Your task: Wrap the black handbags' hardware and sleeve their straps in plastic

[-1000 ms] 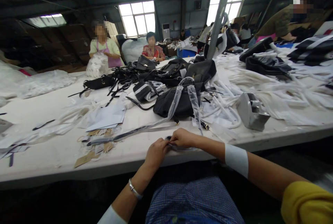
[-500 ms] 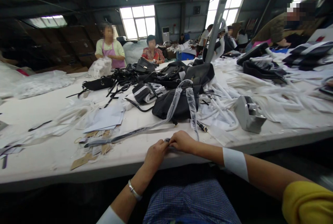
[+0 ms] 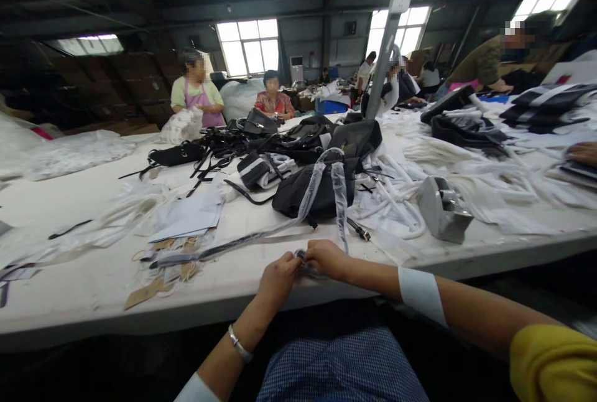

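My left hand [image 3: 278, 279] and my right hand [image 3: 329, 259] meet at the front edge of the table, fingertips pinched together. Between them is the end of a dark strap wrapped in clear plastic [image 3: 300, 254]; most of it is hidden by my fingers. Just beyond lies a black bag [image 3: 303, 193] with a plastic-covered handle [image 3: 341, 193] running down towards my right hand. Another wrapped strap [image 3: 233, 243] stretches left across the table from the bag. A black buckled strap end [image 3: 359, 229] rests beyond my right hand.
A grey tape dispenser [image 3: 443, 212] stands on the right. On the left are white paper sheets [image 3: 189, 215] and brown hang tags [image 3: 148, 292]. Black bags [image 3: 261, 121] are piled farther back. Co-workers stand or sit around the table, and a metal post [image 3: 385, 60] rises behind the bags.
My hands stay pinched together in nearly the same spot, with slightly more clear plastic showing between them. The view has tilted up a little. A co-worker's hand now shows at the right edge.
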`<state>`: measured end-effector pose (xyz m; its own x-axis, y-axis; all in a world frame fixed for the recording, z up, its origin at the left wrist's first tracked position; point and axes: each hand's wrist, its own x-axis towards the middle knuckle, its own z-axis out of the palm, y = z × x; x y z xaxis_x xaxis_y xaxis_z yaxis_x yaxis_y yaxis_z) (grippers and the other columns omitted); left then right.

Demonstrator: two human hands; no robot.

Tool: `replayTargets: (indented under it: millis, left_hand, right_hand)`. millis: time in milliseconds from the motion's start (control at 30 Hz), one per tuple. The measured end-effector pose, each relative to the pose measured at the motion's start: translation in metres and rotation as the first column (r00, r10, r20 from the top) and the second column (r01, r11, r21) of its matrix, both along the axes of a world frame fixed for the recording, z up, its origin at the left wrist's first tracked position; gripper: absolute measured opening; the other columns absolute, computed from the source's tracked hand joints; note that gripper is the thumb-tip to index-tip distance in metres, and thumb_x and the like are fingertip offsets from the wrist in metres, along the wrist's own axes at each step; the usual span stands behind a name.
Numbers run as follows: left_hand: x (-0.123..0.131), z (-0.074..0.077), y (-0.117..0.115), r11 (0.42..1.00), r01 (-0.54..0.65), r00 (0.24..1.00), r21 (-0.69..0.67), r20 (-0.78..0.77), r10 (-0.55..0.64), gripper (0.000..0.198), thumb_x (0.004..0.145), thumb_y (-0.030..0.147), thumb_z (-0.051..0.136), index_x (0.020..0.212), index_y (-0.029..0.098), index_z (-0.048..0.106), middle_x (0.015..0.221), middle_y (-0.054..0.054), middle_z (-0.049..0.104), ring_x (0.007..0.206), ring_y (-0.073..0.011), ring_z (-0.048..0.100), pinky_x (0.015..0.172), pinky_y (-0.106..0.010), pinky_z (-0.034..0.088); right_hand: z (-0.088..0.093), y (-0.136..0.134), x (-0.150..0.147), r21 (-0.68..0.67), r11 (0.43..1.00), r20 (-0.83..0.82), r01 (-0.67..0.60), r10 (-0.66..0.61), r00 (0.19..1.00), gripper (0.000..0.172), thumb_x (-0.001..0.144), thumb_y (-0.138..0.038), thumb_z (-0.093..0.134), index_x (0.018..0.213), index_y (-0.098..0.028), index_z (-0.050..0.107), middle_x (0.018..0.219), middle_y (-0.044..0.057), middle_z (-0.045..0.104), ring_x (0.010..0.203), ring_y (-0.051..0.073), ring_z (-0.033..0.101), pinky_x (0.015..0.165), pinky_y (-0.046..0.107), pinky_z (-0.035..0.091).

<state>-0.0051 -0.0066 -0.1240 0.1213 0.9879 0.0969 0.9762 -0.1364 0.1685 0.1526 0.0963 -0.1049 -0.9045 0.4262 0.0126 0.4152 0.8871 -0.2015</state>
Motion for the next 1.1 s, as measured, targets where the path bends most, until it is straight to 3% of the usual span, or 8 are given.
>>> replayTargets:
  millis: [133,200,433,533,667,900,967,1100]
  left_hand:
    - [-0.008,-0.002,0.002,0.997,0.078,0.995,0.014,0.058,-0.079,0.021,0.094,0.028,0.044,0.106,0.026,0.061,0.09,-0.001,0.06,0.078,-0.0138,0.06,0.069,-0.022,0.043]
    - [-0.01,-0.003,0.002,0.995,0.098,0.994,0.012,0.057,-0.098,0.019,0.093,0.028,0.045,0.103,0.025,0.061,0.09,-0.001,0.059,0.078,-0.0135,0.06,0.069,-0.021,0.044]
    - [-0.003,-0.012,-0.003,1.0,0.021,0.999,0.006,-0.04,-0.02,0.027,0.092,0.018,0.044,0.116,0.025,0.056,0.09,-0.002,0.059,0.073,-0.0135,0.059,0.063,-0.022,0.044]
    - [-0.008,-0.013,-0.002,0.996,0.079,0.997,0.029,0.016,-0.079,0.024,0.092,0.022,0.047,0.113,0.025,0.058,0.09,-0.002,0.059,0.076,-0.0135,0.059,0.067,-0.022,0.044]
    - [-0.017,-0.006,0.006,0.982,0.188,0.979,0.007,0.079,-0.188,0.015,0.091,0.029,0.05,0.098,0.022,0.063,0.088,-0.001,0.059,0.077,-0.0129,0.059,0.069,-0.021,0.044]
    - [-0.004,0.0,-0.002,1.0,-0.022,1.0,0.004,0.009,0.021,0.024,0.091,0.025,0.049,0.114,0.023,0.057,0.093,-0.003,0.059,0.075,-0.0147,0.06,0.062,-0.023,0.041]
    - [-0.002,-0.002,-0.003,0.998,-0.07,0.997,-0.009,0.016,0.07,0.022,0.091,0.029,0.05,0.11,0.023,0.059,0.09,-0.002,0.06,0.073,-0.0151,0.06,0.061,-0.023,0.041]
    - [-0.008,-0.003,0.001,0.999,-0.025,0.998,-0.02,0.065,0.026,0.018,0.09,0.031,0.053,0.102,0.023,0.062,0.089,-0.001,0.061,0.077,-0.0152,0.061,0.064,-0.023,0.041]
  right_hand:
    - [0.012,0.014,0.01,0.056,0.945,0.023,-0.322,0.322,0.947,0.027,0.09,-0.017,0.049,0.109,-0.024,0.066,0.111,0.003,0.064,0.093,0.018,0.057,0.073,0.026,0.039]
    - [0.012,0.016,0.01,0.093,0.93,0.071,-0.357,0.351,0.934,0.025,0.091,-0.019,0.048,0.108,-0.022,0.066,0.111,0.005,0.064,0.093,0.019,0.057,0.072,0.027,0.039]
    - [-0.005,-0.011,-0.008,0.119,0.993,0.069,0.0,-0.008,0.998,0.019,0.087,-0.022,0.053,0.087,-0.015,0.071,0.081,0.007,0.066,0.073,0.018,0.058,0.063,0.026,0.038]
    - [0.003,0.0,0.0,0.093,0.973,0.059,-0.209,0.204,0.977,0.018,0.088,-0.02,0.053,0.097,-0.02,0.069,0.094,0.004,0.068,0.08,0.017,0.059,0.065,0.025,0.038]
    - [0.015,0.025,0.006,0.171,0.854,0.132,-0.491,0.474,0.87,0.02,0.091,-0.017,0.049,0.101,-0.021,0.066,0.104,0.004,0.067,0.087,0.017,0.057,0.068,0.026,0.039]
    - [0.004,-0.002,-0.02,0.143,0.99,0.156,-0.005,-0.018,0.988,0.018,0.088,-0.021,0.054,0.088,-0.015,0.071,0.082,0.009,0.07,0.074,0.02,0.063,0.063,0.028,0.039]
    - [0.006,-0.004,-0.023,0.109,0.994,0.183,0.028,-0.047,0.982,0.018,0.086,-0.025,0.057,0.086,-0.017,0.072,0.081,0.008,0.071,0.072,0.02,0.063,0.061,0.027,0.038]
    - [0.02,0.019,-0.014,0.098,0.941,0.18,-0.323,0.303,0.936,0.019,0.089,-0.021,0.053,0.098,-0.024,0.07,0.096,0.003,0.071,0.084,0.018,0.061,0.063,0.025,0.038]
